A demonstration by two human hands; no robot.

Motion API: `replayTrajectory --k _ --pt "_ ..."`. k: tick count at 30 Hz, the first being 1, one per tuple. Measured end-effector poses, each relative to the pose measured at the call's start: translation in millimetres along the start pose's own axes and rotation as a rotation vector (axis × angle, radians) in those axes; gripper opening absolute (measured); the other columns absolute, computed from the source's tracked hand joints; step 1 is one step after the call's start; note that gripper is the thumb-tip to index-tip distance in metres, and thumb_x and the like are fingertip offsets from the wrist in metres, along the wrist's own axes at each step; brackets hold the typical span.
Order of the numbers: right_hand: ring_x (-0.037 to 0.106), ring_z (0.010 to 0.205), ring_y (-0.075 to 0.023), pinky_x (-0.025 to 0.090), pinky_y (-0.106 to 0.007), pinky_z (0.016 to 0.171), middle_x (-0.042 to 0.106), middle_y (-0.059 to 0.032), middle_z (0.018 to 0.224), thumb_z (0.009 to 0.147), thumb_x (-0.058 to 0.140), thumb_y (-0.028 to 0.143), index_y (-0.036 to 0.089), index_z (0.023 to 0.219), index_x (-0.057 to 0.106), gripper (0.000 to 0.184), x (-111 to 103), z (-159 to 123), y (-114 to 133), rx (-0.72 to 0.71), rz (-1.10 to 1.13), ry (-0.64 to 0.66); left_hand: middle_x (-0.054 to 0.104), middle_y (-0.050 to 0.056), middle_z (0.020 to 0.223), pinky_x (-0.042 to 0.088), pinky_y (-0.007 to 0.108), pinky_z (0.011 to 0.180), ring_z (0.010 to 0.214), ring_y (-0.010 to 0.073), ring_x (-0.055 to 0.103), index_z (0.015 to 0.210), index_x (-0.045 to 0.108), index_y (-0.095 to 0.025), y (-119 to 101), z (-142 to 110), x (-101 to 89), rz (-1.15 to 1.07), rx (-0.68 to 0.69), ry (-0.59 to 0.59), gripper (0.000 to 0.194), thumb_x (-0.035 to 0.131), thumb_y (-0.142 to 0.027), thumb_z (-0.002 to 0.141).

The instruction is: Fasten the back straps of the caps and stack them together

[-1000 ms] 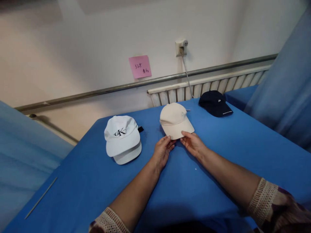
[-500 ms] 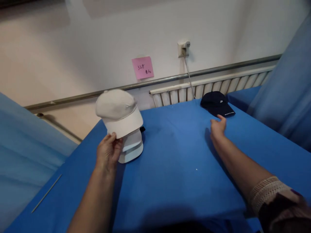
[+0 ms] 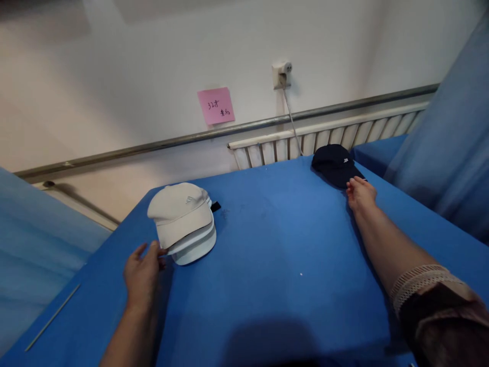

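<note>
A beige cap [image 3: 178, 209] sits on top of a stack of white caps [image 3: 196, 248] at the left of the blue table [image 3: 275, 239]. My left hand [image 3: 143, 267] rests just in front of the stack. Its fingers are loosely apart, its thumb is close to the beige brim, and it holds nothing. A navy cap [image 3: 332, 160] lies at the far right of the table. My right hand [image 3: 361, 193] reaches out to it, with the fingers curled on the front edge of its brim.
Behind the table are a white radiator [image 3: 328, 137] and a metal rail along the wall. A pink sticky note [image 3: 216, 105] and a socket with a cable [image 3: 280, 74] are on the wall. Blue fabric hangs at the right, and a thin rod [image 3: 51, 318] lies at the left.
My left hand carried the beige cap from the table's middle to the left, set it on the white caps and let go. My right hand moved right to the navy cap's brim.
</note>
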State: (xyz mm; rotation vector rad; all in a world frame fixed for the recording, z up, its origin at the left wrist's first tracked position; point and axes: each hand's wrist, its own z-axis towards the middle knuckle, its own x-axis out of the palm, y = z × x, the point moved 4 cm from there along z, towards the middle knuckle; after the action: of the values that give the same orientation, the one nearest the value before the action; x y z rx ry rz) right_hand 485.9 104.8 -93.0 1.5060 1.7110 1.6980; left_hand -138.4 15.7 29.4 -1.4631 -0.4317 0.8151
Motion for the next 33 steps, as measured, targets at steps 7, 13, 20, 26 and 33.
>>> replayTrajectory --k 7,13,20,26,33 --pt "0.034 0.040 -0.0020 0.026 -0.011 0.034 0.044 0.0086 0.056 0.064 0.059 0.004 0.016 0.083 0.059 0.023 21 -35 2 0.094 0.033 0.300 0.062 0.007 0.104 0.051 0.034 0.080 0.089 0.0186 0.061 0.119 0.056 -0.018 -22 -57 55.1 0.112 0.645 0.107 0.040 0.062 -0.030 0.082" --pt "0.031 0.040 -0.0038 0.025 -0.015 0.036 0.039 0.0080 0.053 0.066 0.063 0.012 0.013 0.088 0.062 0.022 54 -105 -29 0.257 -0.210 0.740 0.043 0.016 0.140 0.041 0.047 0.102 0.128 0.0298 0.043 0.133 0.043 -0.021 -28 -121 154.7 0.221 1.013 0.533 0.061 0.067 -0.027 0.078" --pt "0.051 0.059 -0.0113 0.044 -0.024 0.054 0.058 -0.0017 0.076 0.068 0.060 0.011 0.018 0.092 0.062 0.024 55 -136 -27 0.024 -0.423 0.629 0.061 0.011 0.116 0.044 0.046 0.099 0.112 0.0263 0.057 0.119 0.051 -0.017 8 -115 190.3 0.401 0.955 0.773 0.047 0.054 -0.003 0.074" --pt "0.058 0.096 -0.0184 0.049 -0.034 0.087 0.059 -0.0060 0.109 0.078 0.050 0.009 0.023 0.110 0.056 0.036 84 -268 -26 -0.792 -0.586 1.151 0.060 0.010 0.111 0.049 0.040 0.090 0.103 0.0228 0.059 0.114 0.050 -0.017 13 -119 191.6 0.303 0.872 0.982 0.046 0.057 -0.006 0.070" --pt "0.058 0.102 -0.0179 0.048 -0.035 0.091 0.056 -0.0073 0.110 0.070 0.049 -0.001 0.019 0.114 0.050 0.048 84 -273 -85 -0.662 -0.813 1.233 0.061 0.009 0.111 0.046 0.038 0.092 0.102 0.0211 0.058 0.116 0.053 -0.016 15 -104 167.8 0.372 0.901 1.061 0.045 0.056 -0.006 0.072"
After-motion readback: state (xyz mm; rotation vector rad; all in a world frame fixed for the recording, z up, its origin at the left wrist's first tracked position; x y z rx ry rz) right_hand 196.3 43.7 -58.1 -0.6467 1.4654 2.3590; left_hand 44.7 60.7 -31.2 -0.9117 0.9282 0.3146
